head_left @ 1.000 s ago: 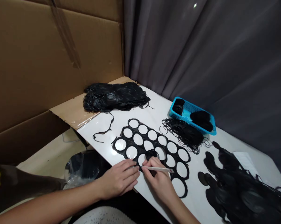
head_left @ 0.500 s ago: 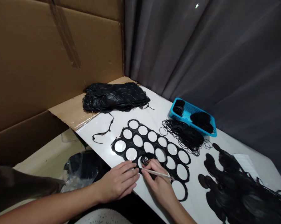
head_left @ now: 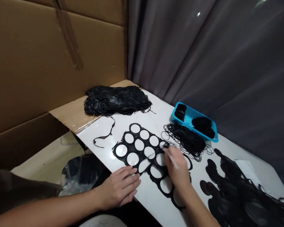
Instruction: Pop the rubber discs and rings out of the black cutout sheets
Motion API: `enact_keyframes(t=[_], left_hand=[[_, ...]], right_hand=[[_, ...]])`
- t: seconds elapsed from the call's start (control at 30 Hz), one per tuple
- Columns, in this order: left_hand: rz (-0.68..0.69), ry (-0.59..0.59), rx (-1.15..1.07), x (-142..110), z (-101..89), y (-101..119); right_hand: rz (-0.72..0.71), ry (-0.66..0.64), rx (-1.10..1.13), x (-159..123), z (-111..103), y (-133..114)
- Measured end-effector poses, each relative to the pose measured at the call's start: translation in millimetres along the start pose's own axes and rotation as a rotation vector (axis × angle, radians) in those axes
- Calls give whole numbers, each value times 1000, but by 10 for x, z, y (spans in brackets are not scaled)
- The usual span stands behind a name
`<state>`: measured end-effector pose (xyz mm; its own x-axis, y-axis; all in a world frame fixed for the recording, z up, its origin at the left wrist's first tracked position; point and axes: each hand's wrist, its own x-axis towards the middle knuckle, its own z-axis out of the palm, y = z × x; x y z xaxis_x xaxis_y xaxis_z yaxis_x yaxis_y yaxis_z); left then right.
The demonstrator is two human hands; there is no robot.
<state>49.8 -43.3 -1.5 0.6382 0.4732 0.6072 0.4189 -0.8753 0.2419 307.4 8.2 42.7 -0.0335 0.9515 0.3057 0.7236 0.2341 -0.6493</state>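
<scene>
Floppy black holed sheet (head_left: 141, 155), best taken by its webbing (head_left: 130, 148); left grip (head_left: 119, 184) flat open, right grip (head_left: 177, 168) pinched on slim white stick (head_left: 173, 160).

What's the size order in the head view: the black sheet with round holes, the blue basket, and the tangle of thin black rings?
Largest: the black sheet with round holes.
Then, too alike to rank: the tangle of thin black rings and the blue basket.

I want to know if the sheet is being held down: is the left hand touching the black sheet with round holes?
Touching: in the head view, the fingertips of the left hand lie over the lower edge of the black sheet with round holes.
</scene>
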Motion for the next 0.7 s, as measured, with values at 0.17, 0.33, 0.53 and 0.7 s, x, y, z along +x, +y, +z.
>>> enact_keyframes(t=[0.17,0.33,0.53,0.7], left_hand=[[-3,-10,-35,25,-64,0],[10,-35,-46,7,-191,-85],[-191,58,16,-51,-405,-181],[-257,-116,-314,-64,-779,-244]], right_hand=[[304,8,229,427,-231,150],[575,-269,757,402,73,-40],[444,-399,730,224,407,-382],[440,-529,777,62,479,-530]])
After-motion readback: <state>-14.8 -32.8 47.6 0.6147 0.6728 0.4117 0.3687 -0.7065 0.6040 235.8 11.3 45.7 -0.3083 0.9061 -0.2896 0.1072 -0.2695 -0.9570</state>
